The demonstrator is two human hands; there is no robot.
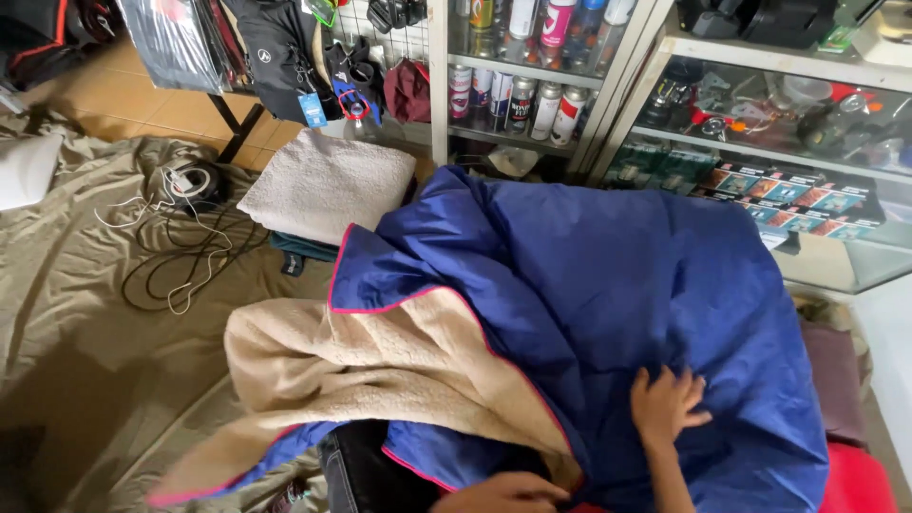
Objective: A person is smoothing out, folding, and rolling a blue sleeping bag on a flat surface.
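The right hand (667, 407) presses flat, fingers spread, on the blue blanket (608, 285). The left hand (503, 494) lies at the blanket's near edge, fingers loosely curled, grip unclear.

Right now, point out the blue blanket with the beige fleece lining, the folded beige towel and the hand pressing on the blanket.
blue blanket (617, 275), head view, blue shell.
folded beige towel (323, 180), head view, top face.
right hand (665, 404), head view, back of hand.

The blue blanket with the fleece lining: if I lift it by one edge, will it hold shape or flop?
The blue blanket would probably flop: it already lies in soft folds. Its shell looks smooth, perhaps slippery under the right hand. The cream fleece lining suggests bulk, likely little weight.
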